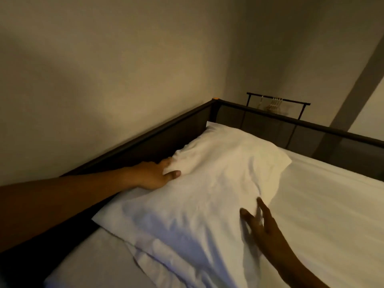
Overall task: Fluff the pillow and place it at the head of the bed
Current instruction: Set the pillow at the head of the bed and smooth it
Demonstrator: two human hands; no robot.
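Left hand (152,175) pinches pillow (207,183) edge beside rail (133,145); right hand (262,223) fingers spread

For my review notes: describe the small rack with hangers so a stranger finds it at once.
Start at the bed frame's far corner with the orange cap. Just behind the mesh end panel stands a thin black rack. It alone carries a bunch of pale hangers.

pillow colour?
Plain white pillow, no pattern; the head view, the only one, shows it.
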